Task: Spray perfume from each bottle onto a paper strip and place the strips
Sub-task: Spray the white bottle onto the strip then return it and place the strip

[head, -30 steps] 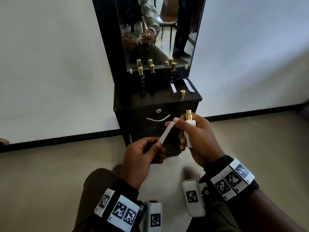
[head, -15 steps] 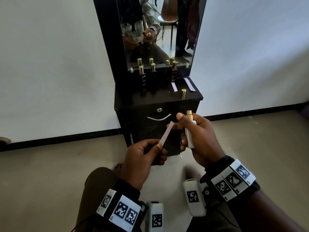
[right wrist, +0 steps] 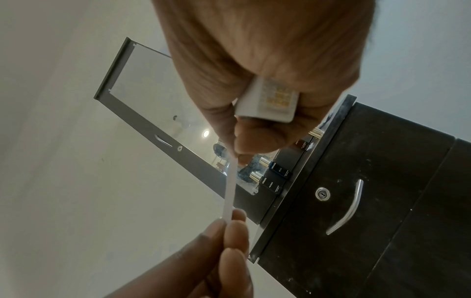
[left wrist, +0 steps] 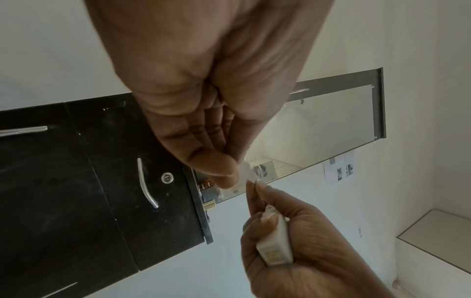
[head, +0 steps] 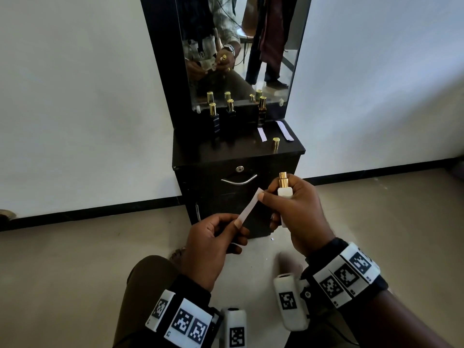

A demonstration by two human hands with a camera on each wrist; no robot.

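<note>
Your left hand point(head: 211, 243) pinches the strip point(head: 248, 206), your right hand point(head: 298, 214) grips the bottle point(head: 285, 190); its fingertip on the strip could block the spray.

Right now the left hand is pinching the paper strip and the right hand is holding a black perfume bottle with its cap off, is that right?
Not quite: the perfume bottle in the right hand is white, not black, as the head view shows. The rest holds: its gold sprayer is uncapped, and the left hand pinches the paper strip.
</note>
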